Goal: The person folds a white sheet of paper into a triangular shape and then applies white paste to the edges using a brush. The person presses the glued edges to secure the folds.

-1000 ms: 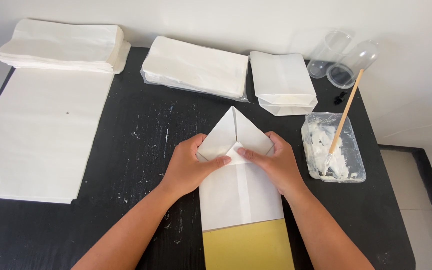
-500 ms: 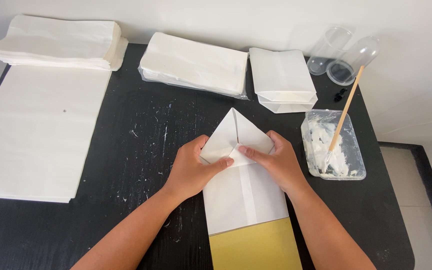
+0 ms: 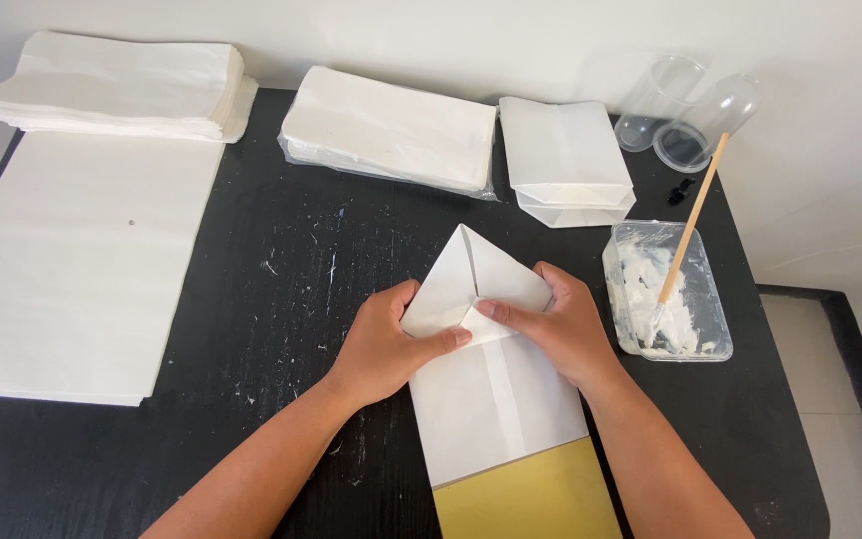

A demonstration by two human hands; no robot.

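Head view, looking down on a black table [image 3: 251, 279] flecked with dried white paste. Both hands work the top end of a white paper bag [image 3: 496, 399] lying flat at centre, its lower end over a yellow sheet [image 3: 526, 494]. The top of the bag is opened into a pointed, diamond-like fold [image 3: 471, 274]. The left hand [image 3: 386, 344] presses the left flap down, thumb reaching toward the centre seam; the right hand [image 3: 561, 324] pinches the right flap between thumb and fingers and draws its corner inward. The two thumbs nearly meet at the middle of the fold.

Compared with a second ago, the bag sits slightly further right and its point a little lower, while the side flaps are drawn closer to the centre line; the hands have kept their grip throughout. Judged from this, the fold is being tightened and creased rather than begun.

To the right stands a clear tub [image 3: 665, 289] of white paste with a wooden-handled brush [image 3: 685, 235] leaning in it, untouched. Behind lie two clear cups [image 3: 685, 110], a small stack of folded bags [image 3: 563, 160], a wrapped paper pack [image 3: 391, 130], a taller paper stack [image 3: 122, 85], and at far left large flat sheets [image 3: 72, 269].
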